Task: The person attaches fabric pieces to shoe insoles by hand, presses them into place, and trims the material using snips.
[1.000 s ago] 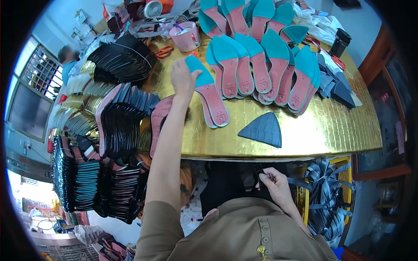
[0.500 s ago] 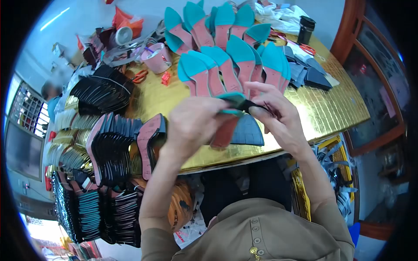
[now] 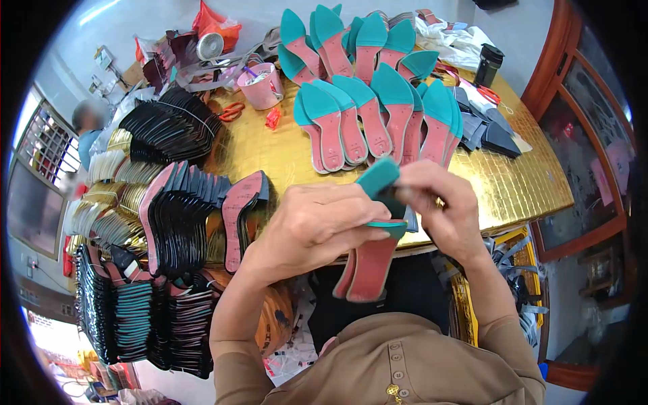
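Note:
My left hand [image 3: 317, 226] is closed round a pair of insoles [image 3: 371, 270] with pink heels and teal toes. Their heel ends hang down past the table's front edge, and the toe ends stick up above my fingers. At the toes, my right hand [image 3: 445, 206] has its fingers curled in beside a dark patch between the two teal pieces. Those fingertips are smeared by motion, so what they pinch is unclear. Just behind lies a blue-grey piece [image 3: 411, 221], mostly covered by the hands. Overlapping teal-toed insoles [image 3: 364, 111] lie farther back on the gold table [image 3: 270, 152].
Stacks of black-edged soles [image 3: 179, 226] line the left side, with a bundled black stack [image 3: 169, 125] behind. A pink cup [image 3: 262, 91], orange scissors [image 3: 231, 112], a black tumbler [image 3: 489, 64] and dark scraps [image 3: 496, 135] are on the table. Another person [image 3: 88, 125] is far left.
The held insoles have come down towards my body, their pink heels now below the table edge. My right hand has drawn in, its fingers curling at the toes. The view has shifted slightly.

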